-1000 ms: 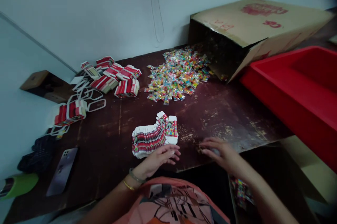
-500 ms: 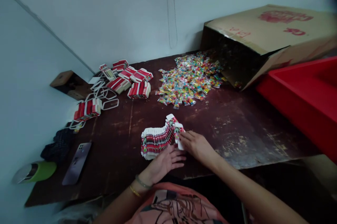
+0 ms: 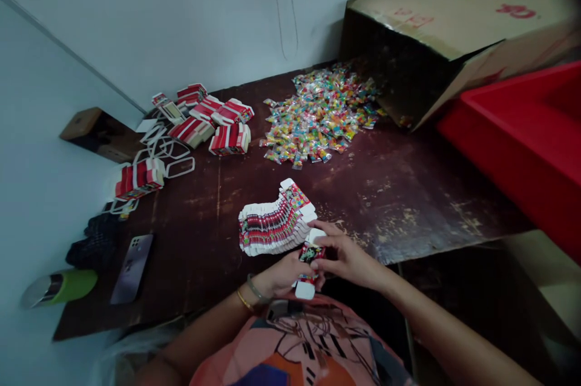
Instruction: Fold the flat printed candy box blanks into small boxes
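Observation:
Both hands hold one flat printed carton blank just off the near table edge. My left hand grips it from below-left, and my right hand pinches its upper end. Right behind them a fanned stack of the same flat carton blanks lies on the dark wooden table. Farther back a heap of colourful wrapped candies spills from a tipped cardboard box.
Bundles of red-and-white cartons and loose white bands sit at the back left. A phone, dark cloth and a green bottle lie at the left edge. A red bin stands on the right.
My right hand took one carton blank off the stack's end and pulled it toward me; my left hand joined it, and both now hold it near the table edge.

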Motion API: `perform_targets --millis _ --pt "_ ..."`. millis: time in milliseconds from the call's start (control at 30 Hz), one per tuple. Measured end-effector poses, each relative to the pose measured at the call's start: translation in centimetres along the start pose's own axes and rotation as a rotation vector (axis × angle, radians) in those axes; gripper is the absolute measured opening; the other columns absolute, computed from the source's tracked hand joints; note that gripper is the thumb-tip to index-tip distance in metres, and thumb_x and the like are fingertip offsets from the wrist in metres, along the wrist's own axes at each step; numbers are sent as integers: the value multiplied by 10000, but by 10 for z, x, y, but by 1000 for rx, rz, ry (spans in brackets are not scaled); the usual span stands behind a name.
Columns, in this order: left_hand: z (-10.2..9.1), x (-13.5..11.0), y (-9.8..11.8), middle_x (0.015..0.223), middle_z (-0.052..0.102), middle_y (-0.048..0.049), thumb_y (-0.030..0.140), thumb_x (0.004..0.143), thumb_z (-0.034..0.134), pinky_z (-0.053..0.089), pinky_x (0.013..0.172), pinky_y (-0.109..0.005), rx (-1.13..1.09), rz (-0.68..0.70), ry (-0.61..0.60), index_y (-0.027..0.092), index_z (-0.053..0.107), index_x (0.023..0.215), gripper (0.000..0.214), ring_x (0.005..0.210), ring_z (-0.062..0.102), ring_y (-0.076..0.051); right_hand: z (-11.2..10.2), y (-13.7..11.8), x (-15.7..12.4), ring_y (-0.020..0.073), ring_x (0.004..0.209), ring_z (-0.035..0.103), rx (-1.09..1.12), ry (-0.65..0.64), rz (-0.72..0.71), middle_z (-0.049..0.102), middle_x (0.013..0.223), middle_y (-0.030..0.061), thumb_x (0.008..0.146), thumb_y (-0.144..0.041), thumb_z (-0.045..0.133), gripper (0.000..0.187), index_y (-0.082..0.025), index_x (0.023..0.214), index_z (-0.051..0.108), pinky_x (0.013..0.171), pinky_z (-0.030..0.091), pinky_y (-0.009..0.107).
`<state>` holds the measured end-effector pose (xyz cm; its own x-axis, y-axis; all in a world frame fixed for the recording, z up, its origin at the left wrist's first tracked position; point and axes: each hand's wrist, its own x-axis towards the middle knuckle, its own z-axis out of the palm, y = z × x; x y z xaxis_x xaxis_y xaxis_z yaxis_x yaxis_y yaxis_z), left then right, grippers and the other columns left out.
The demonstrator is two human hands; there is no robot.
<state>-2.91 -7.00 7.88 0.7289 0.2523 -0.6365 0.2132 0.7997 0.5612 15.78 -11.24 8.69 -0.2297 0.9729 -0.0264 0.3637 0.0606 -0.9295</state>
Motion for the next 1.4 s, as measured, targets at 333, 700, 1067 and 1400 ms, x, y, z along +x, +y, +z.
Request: perform_targets --millis 333,700,1067,1400 --pt "3 10 3 605 487 51 488 709 721 346 545 -224 412 304 186 144 557 716 381 546 409 -84 -15 1 -7 157 852 577 443 -118 126 614 920 20 890 -396 594 224 -176 900 635 795 481 289" --pt "-3 -13 -20 738 496 38 305 827 639 383 662 -230 668 483 215 192 530 1250 452 649 472 -103 36 25 -49 45 474 469 1208 230 531 548 658 -58 776 -424 723 327 -192 929 550 476 437 162" --pt "17 -20 -16 808 566 25 293 734 679 402 688 -256 27 190 191 207 537 1043 350 725 527 -131 32 19 -36 33 486 552 1308 -133 637 622 683 -34 637 -210 850 305 -132 839 635 437 487 114" --pt "15 -20 -14 961 611 -13 197 695 563 391 765 -287 -224 36 93 201 529 1156 462 849 559 -168 21 7 -27 42 570 559 1123 -201 600 663 780 -9 699 -270 793 335 -140 994 700 602 568 189"
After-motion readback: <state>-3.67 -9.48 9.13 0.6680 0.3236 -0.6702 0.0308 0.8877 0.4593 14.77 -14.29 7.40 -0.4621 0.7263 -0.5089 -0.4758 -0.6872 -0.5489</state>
